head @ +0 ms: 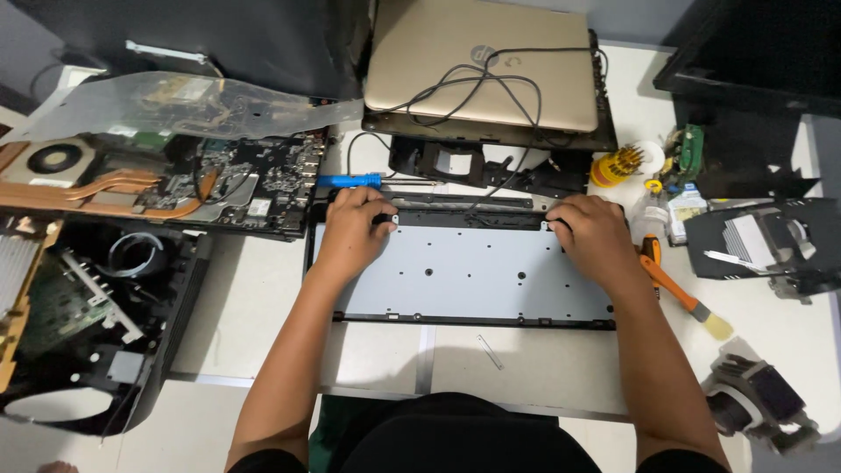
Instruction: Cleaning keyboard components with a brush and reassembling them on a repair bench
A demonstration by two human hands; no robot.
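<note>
**Grey metal panel, both hands on its far edge**

Grey sheet-metal panel (464, 276) lies flat on the white table (254, 307), directly in front of the person, with a black frame along its edges. Several small holes across its face.

Left hand (350, 229): on the panel's top-left corner, fingers curled down around the black top edge near a small white tab. Looks like a pinch grip on the edge, thumb side hidden, so can't confirm exactly what's clamped.

Right hand (593, 235): on the top-right corner, palm down, fingers bent over the same black edge. Fingertips are hidden behind the knuckles; can't tell if it's gripping or just pressing.

Around it:
- Blue screwdriver (349, 181) just beyond the left hand, lying sideways, close to the fingers but not held.
- Closed gold laptop (482, 66) further back, black cable (491, 88) looped over its lid.
- Black plastic bracket (455, 162) between laptop and panel.
- Circuit board (236, 180) with copper heat pipes and fan (53, 159) to the left, partly under a clear plastic bag (175, 105).
- Orange-handled brush (679, 293) just right of the right wrist.
- Yellow bit holder (613, 165) near the panel's top-right.
- Small metal strip (491, 350) on the table, near side of the panel.
</note>
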